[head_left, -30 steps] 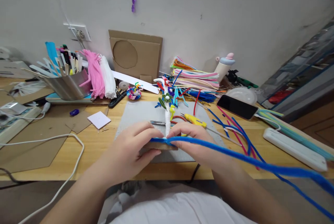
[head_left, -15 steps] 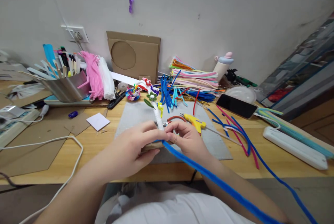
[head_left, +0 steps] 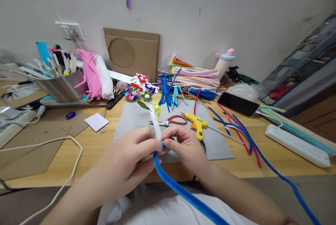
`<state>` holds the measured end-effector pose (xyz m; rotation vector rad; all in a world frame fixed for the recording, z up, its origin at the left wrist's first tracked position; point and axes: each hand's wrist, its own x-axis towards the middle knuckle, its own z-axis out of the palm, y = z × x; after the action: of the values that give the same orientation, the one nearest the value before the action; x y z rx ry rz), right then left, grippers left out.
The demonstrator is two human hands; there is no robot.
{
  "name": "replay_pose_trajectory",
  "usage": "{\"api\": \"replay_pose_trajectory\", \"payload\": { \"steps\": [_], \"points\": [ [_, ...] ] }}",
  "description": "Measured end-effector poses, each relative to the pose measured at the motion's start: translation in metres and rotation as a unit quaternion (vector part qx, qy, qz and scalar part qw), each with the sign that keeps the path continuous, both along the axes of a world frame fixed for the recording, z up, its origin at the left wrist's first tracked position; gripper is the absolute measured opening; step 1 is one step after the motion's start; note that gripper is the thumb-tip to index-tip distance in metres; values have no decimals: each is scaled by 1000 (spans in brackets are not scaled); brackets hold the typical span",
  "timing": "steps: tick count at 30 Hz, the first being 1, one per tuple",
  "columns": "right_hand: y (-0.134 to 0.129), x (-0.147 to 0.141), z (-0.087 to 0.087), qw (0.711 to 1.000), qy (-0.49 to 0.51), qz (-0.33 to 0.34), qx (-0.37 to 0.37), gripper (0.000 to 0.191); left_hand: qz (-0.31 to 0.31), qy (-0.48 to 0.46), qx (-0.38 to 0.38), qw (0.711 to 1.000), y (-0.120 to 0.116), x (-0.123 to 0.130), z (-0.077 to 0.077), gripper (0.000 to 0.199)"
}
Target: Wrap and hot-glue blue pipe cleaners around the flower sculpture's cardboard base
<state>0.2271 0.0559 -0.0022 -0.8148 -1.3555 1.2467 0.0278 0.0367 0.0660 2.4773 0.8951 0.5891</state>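
Observation:
A small flower craft stands between my hands, with a white-wrapped stem (head_left: 155, 123) and fuzzy flowers at its top, one of them a green flower (head_left: 146, 96). My left hand (head_left: 132, 155) is closed around its base (head_left: 149, 156), which looks like cardboard and is mostly hidden by fingers. At the foot of the stem, the fingers of my right hand (head_left: 185, 145) pinch a blue pipe cleaner (head_left: 181, 190). Its long free end trails from the base over my lap towards the lower right.
Red-handled pliers (head_left: 177, 120) and a yellow glue gun (head_left: 196, 123) lie on a grey mat (head_left: 219, 149) just beyond my hands. Loose pipe cleaners, a phone (head_left: 238, 104) and a white power strip (head_left: 296, 145) are to the right. A metal holder (head_left: 63, 86) stands left.
The craft and both hands have shifted slightly left and down. The blue pipe cleaner's free end now leaves the base further left and curves down more steeply. More of the pliers shows.

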Motion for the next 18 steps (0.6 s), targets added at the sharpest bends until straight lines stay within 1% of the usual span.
{"api": "replay_pose_trajectory", "payload": {
  "steps": [4, 9, 11, 13, 15, 16, 18],
  "points": [
    [-5, -2, 1, 1000, -3, -2, 24, 23, 21, -38, 84, 996, -7, 3, -6, 19],
    [-5, -4, -6, 998, 11, -10, 59, 19, 66, -73, 170, 981, -9, 3, -19, 20],
    [-8, -2, -8, 996, 19, -19, 88, 19, 84, -84, 188, 975, -9, 3, -22, 20],
    [-12, 2, -9, 989, 2, -45, 142, 24, 101, -89, 189, 973, -9, 2, -23, 19],
    [-16, 8, -10, 969, -65, -85, 222, 29, 108, -94, 182, 973, -9, 2, -24, 18],
    [-18, 10, -11, 951, -111, -107, 268, 32, 109, -97, 178, 973, -10, 2, -24, 18],
    [-21, 15, -13, 906, -196, -139, 349, 38, 106, -100, 178, 973, -10, 2, -25, 17]
  ]
}}
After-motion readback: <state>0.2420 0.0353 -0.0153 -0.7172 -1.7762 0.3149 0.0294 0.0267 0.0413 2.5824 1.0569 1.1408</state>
